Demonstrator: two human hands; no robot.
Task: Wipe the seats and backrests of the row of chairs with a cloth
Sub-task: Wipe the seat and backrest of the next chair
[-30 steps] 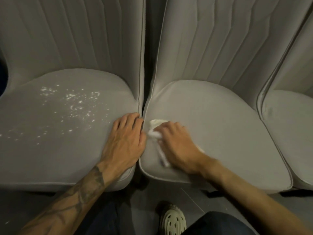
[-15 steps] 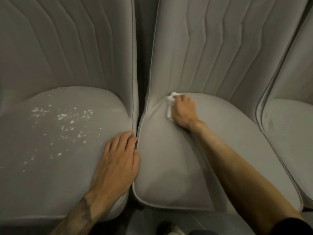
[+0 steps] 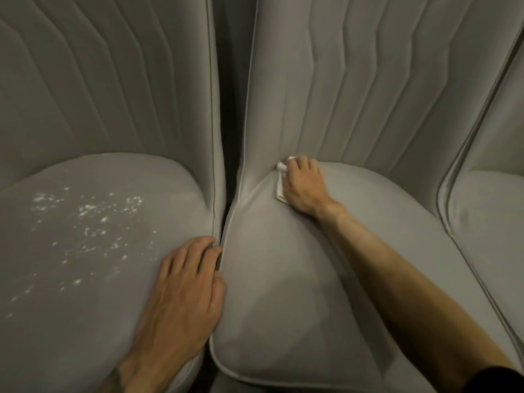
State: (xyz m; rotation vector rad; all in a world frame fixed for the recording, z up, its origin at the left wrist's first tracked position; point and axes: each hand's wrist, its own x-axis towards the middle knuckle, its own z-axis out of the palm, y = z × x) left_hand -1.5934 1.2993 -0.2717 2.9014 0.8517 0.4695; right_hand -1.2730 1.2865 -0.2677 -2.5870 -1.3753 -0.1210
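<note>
While the right hand (image 3: 304, 191) presses the cloth (image 3: 280, 185) with curled fingers into the back-left corner of the middle seat (image 3: 283, 302) and the left hand (image 3: 184, 293) lies flat, empty, beside it, the seat wipe seems underway, next needing a forward sweep.

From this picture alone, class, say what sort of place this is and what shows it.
Probably a cinema or waiting hall: padded seats stand side by side in a row, each with a tall quilted backrest. Crumbs lie on the left seat; the right hand holds a cloth.
</note>
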